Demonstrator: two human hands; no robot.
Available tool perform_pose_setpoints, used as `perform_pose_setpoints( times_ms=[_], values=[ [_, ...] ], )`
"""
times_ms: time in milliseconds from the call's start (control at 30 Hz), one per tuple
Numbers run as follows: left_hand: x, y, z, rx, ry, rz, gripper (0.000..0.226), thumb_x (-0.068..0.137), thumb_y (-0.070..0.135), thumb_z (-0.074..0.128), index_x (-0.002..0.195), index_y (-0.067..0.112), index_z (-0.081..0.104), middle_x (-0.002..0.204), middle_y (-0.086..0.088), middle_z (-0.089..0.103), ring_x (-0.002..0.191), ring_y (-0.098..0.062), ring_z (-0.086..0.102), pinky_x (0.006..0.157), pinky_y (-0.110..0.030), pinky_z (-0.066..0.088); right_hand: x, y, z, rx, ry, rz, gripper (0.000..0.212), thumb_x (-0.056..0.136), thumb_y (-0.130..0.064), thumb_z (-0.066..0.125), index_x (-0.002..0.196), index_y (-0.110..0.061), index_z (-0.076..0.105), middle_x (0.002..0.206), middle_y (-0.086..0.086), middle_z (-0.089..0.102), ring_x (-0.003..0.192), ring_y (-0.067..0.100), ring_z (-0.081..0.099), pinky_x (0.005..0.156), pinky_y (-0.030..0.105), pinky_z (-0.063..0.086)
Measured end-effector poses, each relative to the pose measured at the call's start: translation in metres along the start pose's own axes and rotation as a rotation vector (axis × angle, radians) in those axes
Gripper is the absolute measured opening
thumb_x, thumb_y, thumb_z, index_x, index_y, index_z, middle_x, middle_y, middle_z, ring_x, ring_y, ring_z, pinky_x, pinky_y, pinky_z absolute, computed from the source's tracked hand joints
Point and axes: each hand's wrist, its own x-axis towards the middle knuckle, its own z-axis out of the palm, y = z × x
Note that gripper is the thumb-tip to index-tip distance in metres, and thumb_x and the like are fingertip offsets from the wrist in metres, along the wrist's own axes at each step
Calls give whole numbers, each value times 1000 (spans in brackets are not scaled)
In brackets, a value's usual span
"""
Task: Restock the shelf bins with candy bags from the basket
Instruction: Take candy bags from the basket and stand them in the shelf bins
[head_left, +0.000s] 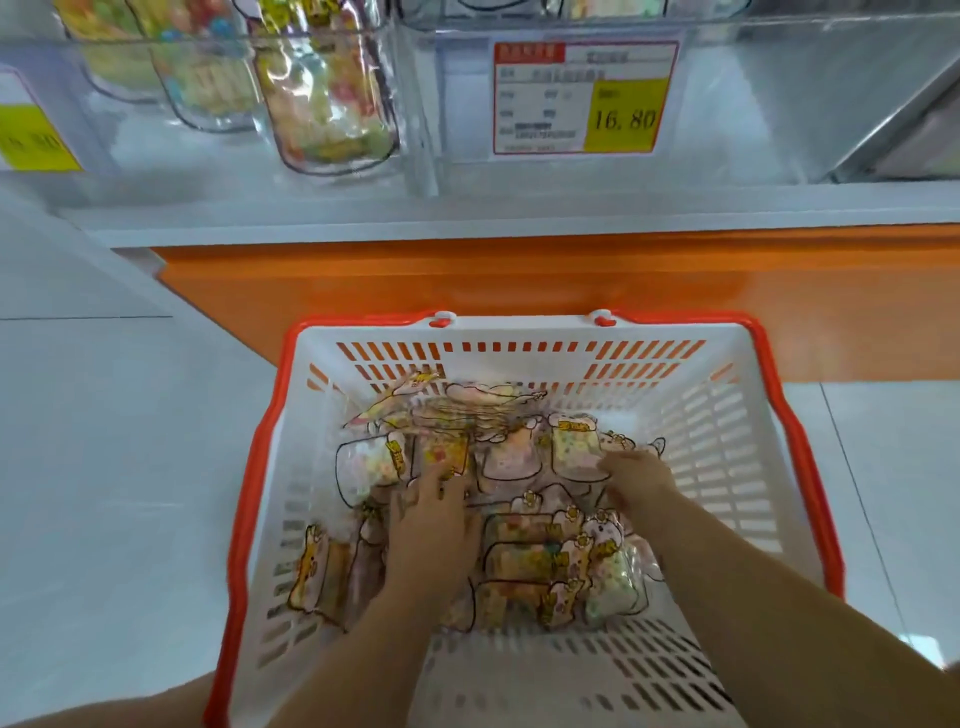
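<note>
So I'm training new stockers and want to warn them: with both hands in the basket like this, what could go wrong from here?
The candy bags lie overlapped in the basket, so lifting one under the left hand may drag neighbours along. They look glossy, so the right hand could lose its grip. Several prints are mixed, so a bag might land in the wrong shelf bin.

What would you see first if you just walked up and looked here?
The big white basket with its orange rim, in the middle on the floor, holding colourful candy bags, with the left hand and right hand reaching in among them. Above it, the yellow price tag reading 16.80 stands out on the shelf.
</note>
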Motion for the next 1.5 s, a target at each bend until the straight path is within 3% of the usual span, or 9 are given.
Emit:
perform_pose_setpoints(
  times_ms=[100, 267, 467, 667, 767, 933, 1067, 1300, 1500],
  values=[
    [7, 13, -5, 52, 34, 162, 38, 103, 41, 39, 141, 36, 41, 160, 7, 21, 138, -15, 42, 124, -50, 10, 0, 2, 8, 115, 1, 49, 19, 87, -3, 70, 105, -7, 67, 85, 13, 69, 69, 27, 61, 73, 39, 55],
    [19, 32, -5, 108, -226, 230, 47, 106, 48, 28, 149, 33, 38, 168, 2, -2, 155, -22, 2, 121, -62, -1, -3, 1, 9, 176, -8, 32, 16, 88, -3, 71, 103, -8, 71, 74, 12, 68, 66, 26, 60, 82, 44, 59],
    [28, 26, -14, -14, -161, 179, 32, 104, 42, 36, 129, 26, 47, 135, 3, 57, 145, -19, 31, 123, -56, 7, -17, -12, 5, 151, -43, -65, 4, 85, -11, 77, 87, -14, 77, 69, 8, 70, 65, 22, 61, 81, 45, 59],
    [25, 26, -10, 79, -152, 256, 46, 105, 42, 34, 149, 27, 38, 151, 5, 43, 151, -19, 19, 124, -53, 3, -41, -7, 14, 466, 274, -147, 19, 90, -7, 58, 107, -13, 62, 87, 9, 67, 74, 24, 67, 78, 46, 60],
    [23, 22, -4, -42, -51, 264, 37, 105, 36, 37, 137, 31, 54, 140, 9, 52, 144, -16, 31, 124, -48, 9, -55, -14, 24, 610, 133, -139, 35, 92, -3, 59, 121, -18, 47, 98, 11, 64, 77, 21, 69, 82, 42, 60],
    [21, -5, 11, -270, 317, 58, 21, 95, 19, 55, 108, 28, 68, 116, 7, 61, 106, -18, 57, 100, -46, 46, -52, -14, 53, 121, -162, -40, 66, 88, -16, 64, 148, -14, 38, 93, 18, 73, 72, 24, 65, 78, 45, 61],
    [20, -24, 13, -335, 119, -85, 38, 96, 27, 58, 133, 36, 58, 143, 8, 42, 118, -16, 53, 91, -36, 55, -51, -23, 58, -151, -184, -92, 38, 89, -24, 66, 124, -9, 61, 82, 1, 63, 65, 16, 55, 63, 31, 46],
    [24, -25, 21, -282, 31, -102, 44, 97, 31, 54, 141, 40, 47, 150, 7, 32, 116, -19, 56, 90, -40, 55, -37, -34, 73, -329, -137, -123, 74, 90, -45, 65, 149, -14, 35, 144, 7, 49, 128, 30, 50, 98, 37, 45],
    [32, -9, 0, -350, 198, -137, 37, 93, 28, 57, 130, 32, 58, 140, 4, 47, 111, -22, 58, 98, -45, 50, -33, -31, 62, -58, -124, 41, 62, 86, -27, 75, 135, 1, 50, 108, 9, 60, 84, 24, 60, 71, 35, 50]
  ],
)
